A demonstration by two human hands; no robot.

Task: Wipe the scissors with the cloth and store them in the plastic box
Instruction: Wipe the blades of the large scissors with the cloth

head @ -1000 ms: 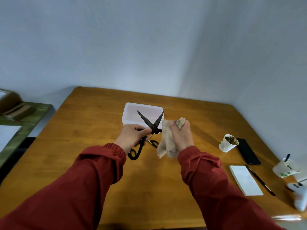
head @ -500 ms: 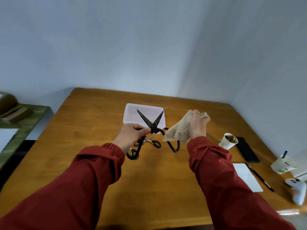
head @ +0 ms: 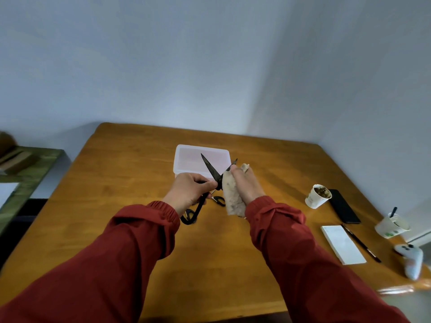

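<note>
Large black scissors (head: 211, 170) are held up over the wooden table with their blades spread apart. My left hand (head: 190, 191) grips one handle of them. My right hand (head: 245, 185) holds a beige cloth (head: 233, 198) wrapped around the right blade, whose tip sticks out above the cloth. Behind the blades stands the translucent white plastic box (head: 186, 152). A smaller pair of scissors (head: 218, 200) lies on the table beneath my hands, partly hidden.
At the right stand a paper cup (head: 317, 198) with dark contents, a black phone (head: 344, 209), a white notepad (head: 342, 244), a pen (head: 361, 243), a second cup (head: 391, 226) and a white controller (head: 411, 259). A green shelf (head: 28, 173) stands left of the table.
My right hand, which had lifted the cloth away to the right, has come back and closed the cloth over the right blade. My left hand keeps its grip.
</note>
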